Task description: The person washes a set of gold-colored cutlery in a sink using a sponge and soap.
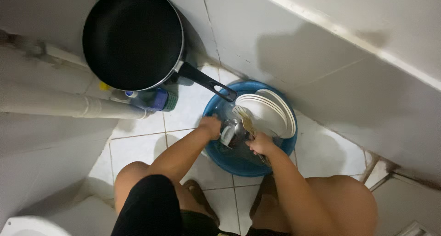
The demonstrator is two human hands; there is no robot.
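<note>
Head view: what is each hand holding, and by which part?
Right hand grips a fork by its handle; left hand reaches into the blue basin, its hold unclear.

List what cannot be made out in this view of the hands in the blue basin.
- Head view: the basin bottom is dark and covered by both hands and the white plates.
- The left hand hides whatever its fingers touch; its grip cannot be told.
- The right hand grips cutlery; the pieces blur together.
- The bottles sit half behind the black pan.
</note>
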